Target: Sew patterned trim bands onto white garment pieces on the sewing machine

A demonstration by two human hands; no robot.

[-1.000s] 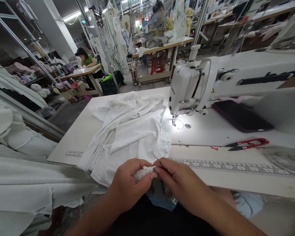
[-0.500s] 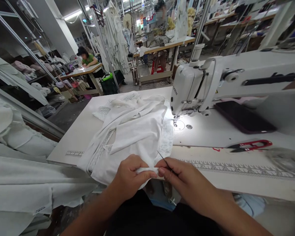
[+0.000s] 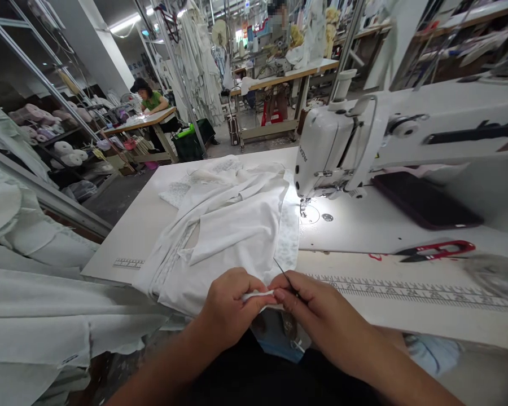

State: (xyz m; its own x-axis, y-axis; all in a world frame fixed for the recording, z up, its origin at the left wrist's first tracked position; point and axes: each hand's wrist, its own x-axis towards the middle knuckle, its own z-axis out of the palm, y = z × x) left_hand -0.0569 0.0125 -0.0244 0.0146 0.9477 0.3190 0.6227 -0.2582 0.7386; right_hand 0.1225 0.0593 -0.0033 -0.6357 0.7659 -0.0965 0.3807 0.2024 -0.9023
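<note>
A white garment with a pale patterned band along its right side is spread on the sewing table. My left hand is closed on the near edge of this fabric, thumb on top. Close beside it, fingertips nearly meeting, my right hand pinches the same edge. A thin dark pointed tool sticks out from the right hand's fingers toward the sewing machine; its other end is hidden in the palm. Between both thumbs shows a narrow folded strip of the fabric.
The sewing machine stands right of the garment, its needle area lit. A dark phone and red-handled thread snips lie to the right, above a ruler strip. White cloth hangs at left. A co-worker sits farther back.
Both hands have shifted slightly to the right along the edge. The fabric strip between the thumbs looks narrower now. The tool stays in the right hand.
</note>
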